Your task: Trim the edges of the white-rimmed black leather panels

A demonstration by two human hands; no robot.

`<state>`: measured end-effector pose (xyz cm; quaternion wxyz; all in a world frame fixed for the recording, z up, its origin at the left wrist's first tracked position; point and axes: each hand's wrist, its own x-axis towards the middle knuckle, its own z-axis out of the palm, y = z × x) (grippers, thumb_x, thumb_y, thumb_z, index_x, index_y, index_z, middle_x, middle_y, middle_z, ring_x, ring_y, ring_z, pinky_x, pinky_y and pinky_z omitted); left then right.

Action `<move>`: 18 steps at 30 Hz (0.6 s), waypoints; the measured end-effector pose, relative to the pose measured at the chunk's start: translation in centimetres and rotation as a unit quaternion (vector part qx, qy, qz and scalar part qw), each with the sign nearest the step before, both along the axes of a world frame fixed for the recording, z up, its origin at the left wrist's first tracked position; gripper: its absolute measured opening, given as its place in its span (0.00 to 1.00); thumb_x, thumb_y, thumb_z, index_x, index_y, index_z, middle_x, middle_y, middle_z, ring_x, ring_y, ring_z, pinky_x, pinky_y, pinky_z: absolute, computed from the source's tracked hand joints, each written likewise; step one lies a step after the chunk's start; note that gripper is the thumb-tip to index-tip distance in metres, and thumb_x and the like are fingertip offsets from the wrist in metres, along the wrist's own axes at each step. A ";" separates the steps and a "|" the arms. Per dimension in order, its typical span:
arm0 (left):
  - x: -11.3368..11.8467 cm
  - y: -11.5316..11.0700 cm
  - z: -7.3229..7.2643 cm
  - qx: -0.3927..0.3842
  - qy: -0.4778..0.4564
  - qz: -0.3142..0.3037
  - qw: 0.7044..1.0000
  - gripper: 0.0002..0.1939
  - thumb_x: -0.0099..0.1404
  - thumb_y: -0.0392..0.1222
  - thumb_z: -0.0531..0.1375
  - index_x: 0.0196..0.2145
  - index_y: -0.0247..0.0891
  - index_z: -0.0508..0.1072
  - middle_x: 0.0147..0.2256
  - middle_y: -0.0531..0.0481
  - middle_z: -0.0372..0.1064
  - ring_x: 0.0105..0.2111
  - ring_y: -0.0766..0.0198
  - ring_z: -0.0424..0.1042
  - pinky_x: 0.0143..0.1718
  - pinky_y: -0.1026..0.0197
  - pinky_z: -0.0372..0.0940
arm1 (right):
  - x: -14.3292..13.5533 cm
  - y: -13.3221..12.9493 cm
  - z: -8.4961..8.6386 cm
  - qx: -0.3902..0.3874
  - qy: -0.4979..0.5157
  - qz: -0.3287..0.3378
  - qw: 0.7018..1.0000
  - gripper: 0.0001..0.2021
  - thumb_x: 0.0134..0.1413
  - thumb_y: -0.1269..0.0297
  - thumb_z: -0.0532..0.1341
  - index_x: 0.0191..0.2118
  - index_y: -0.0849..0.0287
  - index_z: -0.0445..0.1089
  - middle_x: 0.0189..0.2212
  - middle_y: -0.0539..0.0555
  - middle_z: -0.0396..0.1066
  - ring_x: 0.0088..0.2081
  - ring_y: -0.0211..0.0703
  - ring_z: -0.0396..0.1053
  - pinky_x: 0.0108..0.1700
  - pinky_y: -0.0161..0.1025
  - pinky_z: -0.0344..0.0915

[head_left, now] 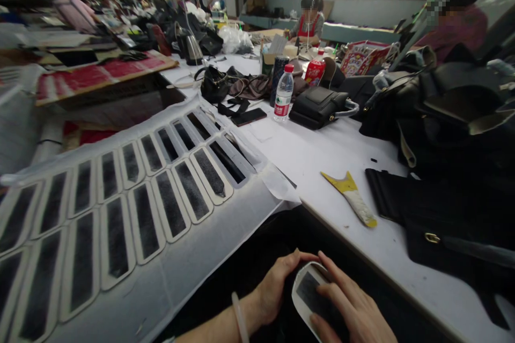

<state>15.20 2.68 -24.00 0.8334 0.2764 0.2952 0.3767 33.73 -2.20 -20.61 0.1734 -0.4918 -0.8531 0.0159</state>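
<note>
2 hands point(317, 300) clasp the framed patch point(309, 292).

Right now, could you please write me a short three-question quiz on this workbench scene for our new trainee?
1. True or false: both hands hold the white-framed dark piece.
2. What lies on the table just right of the sheet of framed pieces? A) yellow-tipped scraper B) scissors C) ruler
3. What colour is the water bottle cap?

Key: 1 true: left hand, right hand. 2 A: scraper. 3 red.
</note>
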 end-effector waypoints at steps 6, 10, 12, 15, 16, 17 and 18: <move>-0.1 -0.1 -1.0 0.029 0.037 -0.019 0.999 0.24 0.71 0.55 0.52 0.51 0.35 0.75 0.45 0.43 0.76 0.46 0.54 0.72 0.52 0.52 0.62 | -0.4 -0.3 0.1 -0.049 0.116 -0.057 0.990 0.16 0.65 0.61 0.55 0.56 0.54 0.61 0.64 0.60 0.58 0.59 0.49 0.66 0.52 0.41 0.73; -1.3 0.2 -0.2 0.068 0.121 -0.034 0.990 0.26 0.72 0.58 0.51 0.56 0.37 0.71 0.52 0.43 0.73 0.53 0.50 0.69 0.59 0.46 0.59 | -0.9 -0.8 0.4 0.056 0.022 -0.061 0.996 0.22 0.63 0.62 0.55 0.62 0.55 0.59 0.65 0.58 0.56 0.61 0.57 0.62 0.54 0.53 0.70; -2.3 0.6 0.9 0.127 0.205 -0.050 0.969 0.28 0.70 0.60 0.52 0.57 0.39 0.71 0.56 0.43 0.70 0.56 0.49 0.67 0.61 0.45 0.58 | -0.2 -1.9 0.8 0.072 0.025 -0.103 0.992 0.25 0.64 0.61 0.55 0.65 0.56 0.57 0.65 0.56 0.57 0.61 0.55 0.61 0.59 0.51 0.63; -3.4 1.5 3.4 0.270 0.344 -0.092 0.895 0.27 0.67 0.58 0.59 0.60 0.45 0.67 0.63 0.46 0.61 0.63 0.50 0.59 0.65 0.45 0.54 | 2.3 -5.4 1.1 0.052 0.118 -0.253 0.959 0.26 0.65 0.58 0.56 0.66 0.53 0.56 0.63 0.53 0.60 0.61 0.51 0.62 0.62 0.45 0.60; -3.4 1.8 4.2 0.328 0.387 -0.102 0.856 0.27 0.67 0.56 0.60 0.61 0.48 0.65 0.65 0.48 0.57 0.64 0.51 0.57 0.66 0.44 0.53 | 3.3 -7.0 0.9 0.037 0.157 -0.334 0.929 0.26 0.64 0.55 0.57 0.65 0.51 0.58 0.62 0.52 0.61 0.60 0.52 0.63 0.59 0.44 0.64; -3.2 2.1 5.1 0.395 0.418 -0.108 0.811 0.25 0.68 0.52 0.59 0.61 0.50 0.64 0.66 0.49 0.55 0.65 0.52 0.55 0.66 0.45 0.52 | 4.2 -8.7 0.6 0.017 0.200 -0.423 0.884 0.27 0.62 0.51 0.59 0.64 0.49 0.60 0.61 0.52 0.63 0.58 0.54 0.65 0.53 0.44 0.69; -2.8 2.3 5.9 0.469 0.432 -0.109 0.763 0.23 0.69 0.48 0.59 0.61 0.51 0.64 0.66 0.50 0.54 0.65 0.53 0.55 0.66 0.45 0.53 | 4.9 -10.5 0.0 -0.008 0.252 -0.505 0.825 0.28 0.58 0.46 0.61 0.62 0.49 0.63 0.59 0.53 0.66 0.56 0.56 0.67 0.47 0.43 0.73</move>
